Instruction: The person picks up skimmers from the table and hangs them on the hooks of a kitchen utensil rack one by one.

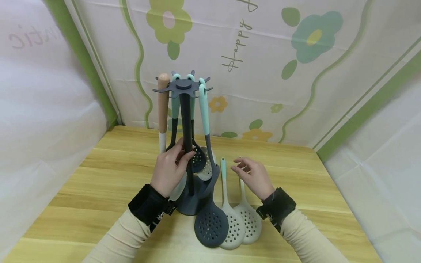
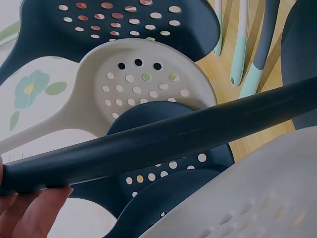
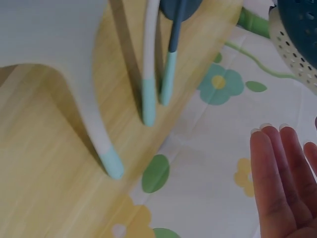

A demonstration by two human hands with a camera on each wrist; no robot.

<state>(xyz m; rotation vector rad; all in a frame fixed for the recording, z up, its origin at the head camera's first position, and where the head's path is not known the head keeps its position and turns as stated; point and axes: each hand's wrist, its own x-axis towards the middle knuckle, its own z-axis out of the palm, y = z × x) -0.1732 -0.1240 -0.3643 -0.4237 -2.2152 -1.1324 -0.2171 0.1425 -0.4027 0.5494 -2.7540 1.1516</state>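
Observation:
A dark utensil stand has a black pole (image 1: 186,120) topped by a ring of hooks (image 1: 183,86). Around its pole my left hand (image 1: 171,164) curls, thumb and fingers showing on either side. Mint-handled utensils (image 1: 204,109) and one with a wooden handle (image 1: 163,104) hang from the hooks; among them, in the left wrist view, are dark and pale skimmers (image 2: 94,94). My right hand (image 1: 253,175) hovers above the handles of the skimmers on the table, fingers loosely bent in the head view and holding nothing.
On the wooden table (image 1: 82,204) lie a dark skimmer (image 1: 211,224) and two pale skimmers (image 1: 235,230), overlapping, right of the stand's base (image 1: 189,206). Behind the table's far edge hangs a flowered cloth (image 1: 263,91); white cloth walls (image 1: 42,146) stand at both sides.

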